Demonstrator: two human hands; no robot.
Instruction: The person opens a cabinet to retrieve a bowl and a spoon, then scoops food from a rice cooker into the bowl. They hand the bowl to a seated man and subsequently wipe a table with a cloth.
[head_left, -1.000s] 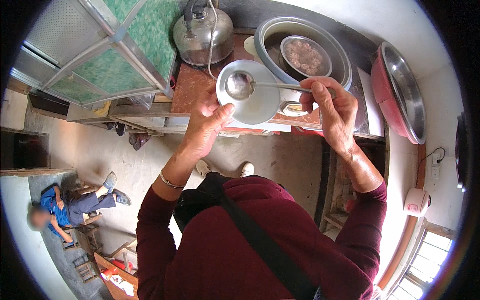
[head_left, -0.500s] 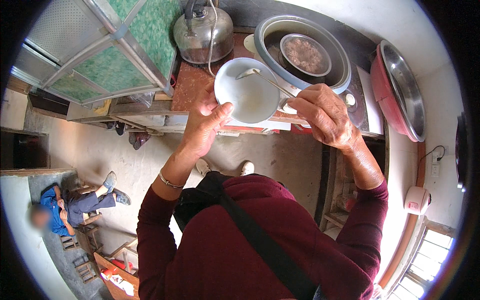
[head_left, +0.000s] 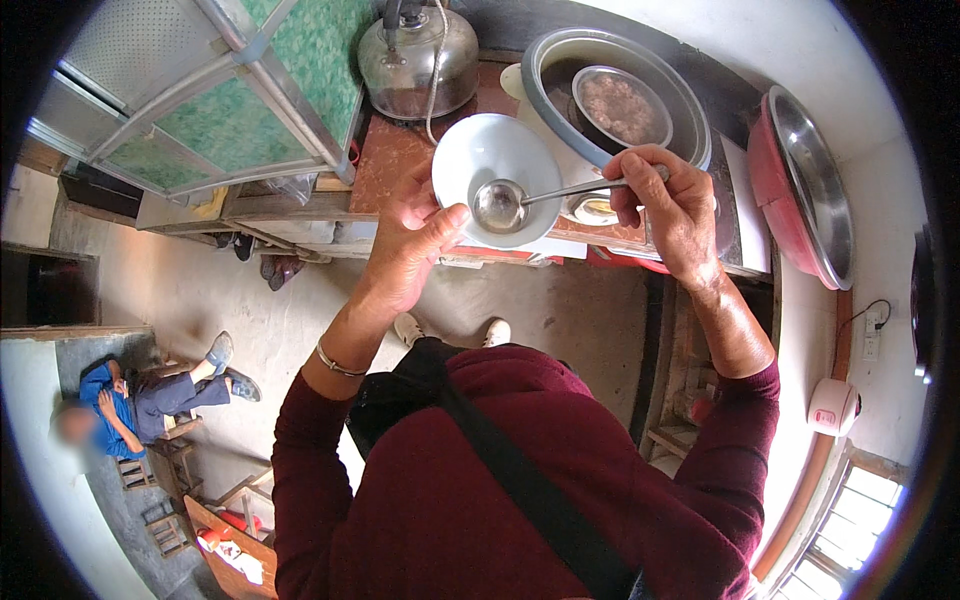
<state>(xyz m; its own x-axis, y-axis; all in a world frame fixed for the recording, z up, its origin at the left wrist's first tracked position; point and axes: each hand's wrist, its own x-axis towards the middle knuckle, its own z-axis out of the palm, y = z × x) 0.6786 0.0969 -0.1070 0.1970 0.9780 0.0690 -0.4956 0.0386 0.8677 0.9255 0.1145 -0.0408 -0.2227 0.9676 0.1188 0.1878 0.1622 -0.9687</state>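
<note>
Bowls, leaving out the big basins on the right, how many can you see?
2: a white bowl in the left hand, and a metal bowl of food inside the big round pot. Others may be hidden.

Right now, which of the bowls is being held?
The white bowl, gripped by the left hand; the metal bowl of brownish lumps sits inside the large round pot, untouched.

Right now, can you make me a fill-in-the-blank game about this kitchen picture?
1. The white bowl is held by the camera wearer's ____.
2. The right hand holds the ladle by its ____.
3. In the picture, the big pot stands to the ____ of the kettle.
4. The seated person wears a ____ top.

Missing words: left hand; handle; right; blue.
</note>
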